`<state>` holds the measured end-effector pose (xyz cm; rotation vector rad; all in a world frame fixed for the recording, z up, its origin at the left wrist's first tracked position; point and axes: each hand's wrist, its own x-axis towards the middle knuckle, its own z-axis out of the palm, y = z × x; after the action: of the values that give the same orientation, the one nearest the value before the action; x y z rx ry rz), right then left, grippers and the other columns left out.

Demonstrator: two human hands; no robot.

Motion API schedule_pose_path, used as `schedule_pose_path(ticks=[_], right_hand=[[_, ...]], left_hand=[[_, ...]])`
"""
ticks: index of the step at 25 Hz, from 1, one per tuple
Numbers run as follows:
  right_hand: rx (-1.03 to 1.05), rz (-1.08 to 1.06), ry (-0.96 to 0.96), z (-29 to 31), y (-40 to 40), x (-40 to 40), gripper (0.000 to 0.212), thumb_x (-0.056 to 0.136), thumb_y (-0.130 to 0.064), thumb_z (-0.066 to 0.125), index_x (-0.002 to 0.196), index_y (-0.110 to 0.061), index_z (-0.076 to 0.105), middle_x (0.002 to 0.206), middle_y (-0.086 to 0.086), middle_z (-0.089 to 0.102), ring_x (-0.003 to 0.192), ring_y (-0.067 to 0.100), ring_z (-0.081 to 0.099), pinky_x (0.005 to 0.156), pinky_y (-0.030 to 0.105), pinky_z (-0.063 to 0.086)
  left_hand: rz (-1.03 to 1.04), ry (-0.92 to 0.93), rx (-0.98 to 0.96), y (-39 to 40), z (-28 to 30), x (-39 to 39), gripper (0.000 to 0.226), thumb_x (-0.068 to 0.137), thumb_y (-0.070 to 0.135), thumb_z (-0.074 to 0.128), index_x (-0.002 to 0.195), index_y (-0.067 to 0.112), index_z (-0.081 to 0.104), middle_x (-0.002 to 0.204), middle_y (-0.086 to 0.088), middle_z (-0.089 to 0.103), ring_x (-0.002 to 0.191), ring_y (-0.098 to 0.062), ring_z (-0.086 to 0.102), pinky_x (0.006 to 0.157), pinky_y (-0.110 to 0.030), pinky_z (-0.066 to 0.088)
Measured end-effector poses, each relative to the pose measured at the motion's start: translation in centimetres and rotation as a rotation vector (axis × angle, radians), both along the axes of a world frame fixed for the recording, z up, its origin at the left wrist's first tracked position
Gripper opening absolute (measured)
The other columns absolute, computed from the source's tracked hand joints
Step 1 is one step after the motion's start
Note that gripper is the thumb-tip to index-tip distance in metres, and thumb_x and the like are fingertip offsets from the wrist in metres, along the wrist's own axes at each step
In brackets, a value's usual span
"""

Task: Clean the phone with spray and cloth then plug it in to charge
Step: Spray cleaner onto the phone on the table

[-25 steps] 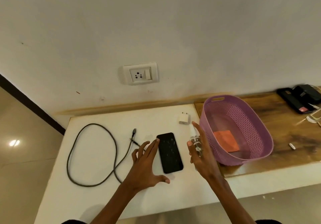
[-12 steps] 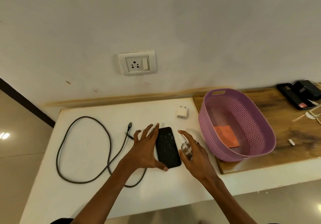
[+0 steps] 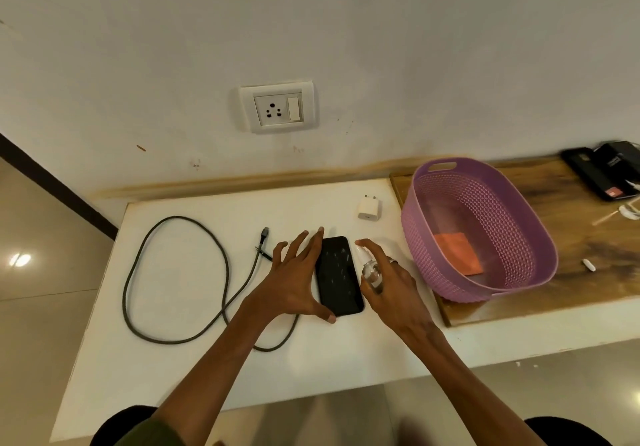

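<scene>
Right hand [image 3: 391, 284] grips spray bottle [image 3: 371, 272] at frame centre; left hand [image 3: 294, 279], fingers spread, steadies phone [image 3: 337, 276]. Wiping, charging remain.

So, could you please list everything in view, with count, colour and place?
phone: one, black, flat on the white table, speckled screen up.
spray bottle: one, clear with white top, in the right hand beside the phone.
cloth: one, orange, lying in the basket.
basket: one, purple, on the wooden board at right.
adapter: one, white, on the table behind the phone.
cable: one, dark grey, looped on the table at left.
socket: one, white, on the wall.
dark devices: several, black, far right.
left hand: spread at the phone's left edge.
right hand: gripping the bottle.
</scene>
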<state>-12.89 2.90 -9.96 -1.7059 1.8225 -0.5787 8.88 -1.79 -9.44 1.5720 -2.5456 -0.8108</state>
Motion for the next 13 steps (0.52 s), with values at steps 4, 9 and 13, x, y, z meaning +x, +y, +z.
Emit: schedule_pose_path(ticks=[4, 9, 13], right_hand=[[-0.019, -0.018, 0.053, -0.1, 0.5, -0.7, 0.054, 0.091, -0.031, 0.058, 0.139, -0.037, 0.033, 0.109, -0.002, 0.061, 0.083, 0.01, 0.059, 0.076, 0.024, 0.055], [-0.158, 0.093, 0.344, 0.3, 1.3, -2.5, 0.044, 0.096, -0.028, 0.054, 0.137, -0.016, 0.044, 0.091, 0.003, 0.061, 0.078, 0.008, 0.054, 0.082, 0.029, 0.056], [-0.154, 0.015, 0.088, 0.8, 2.5, -2.9, 0.055, 0.087, -0.021, 0.064, 0.136, -0.031, 0.041, 0.099, -0.009, 0.057, 0.082, 0.004, 0.053, 0.078, 0.028, 0.055]], left_hand=[[0.014, -0.023, -0.01, 0.2, -0.1, 0.0, 0.156, 0.039, 0.083, 0.075, 0.145, 0.038, -0.031, 0.165, 0.001, -0.006, 0.15, -0.014, -0.02, 0.117, -0.044, -0.015], [0.013, -0.035, -0.027, 0.1, -0.6, 0.2, 0.156, 0.038, 0.086, 0.071, 0.144, 0.038, -0.032, 0.164, 0.004, -0.01, 0.146, -0.008, -0.023, 0.116, -0.044, -0.017], [0.019, -0.038, -0.041, 0.0, -1.0, 0.3, 0.155, 0.037, 0.09, 0.067, 0.145, 0.037, -0.031, 0.164, 0.005, -0.009, 0.147, -0.009, -0.022, 0.116, -0.046, -0.016]])
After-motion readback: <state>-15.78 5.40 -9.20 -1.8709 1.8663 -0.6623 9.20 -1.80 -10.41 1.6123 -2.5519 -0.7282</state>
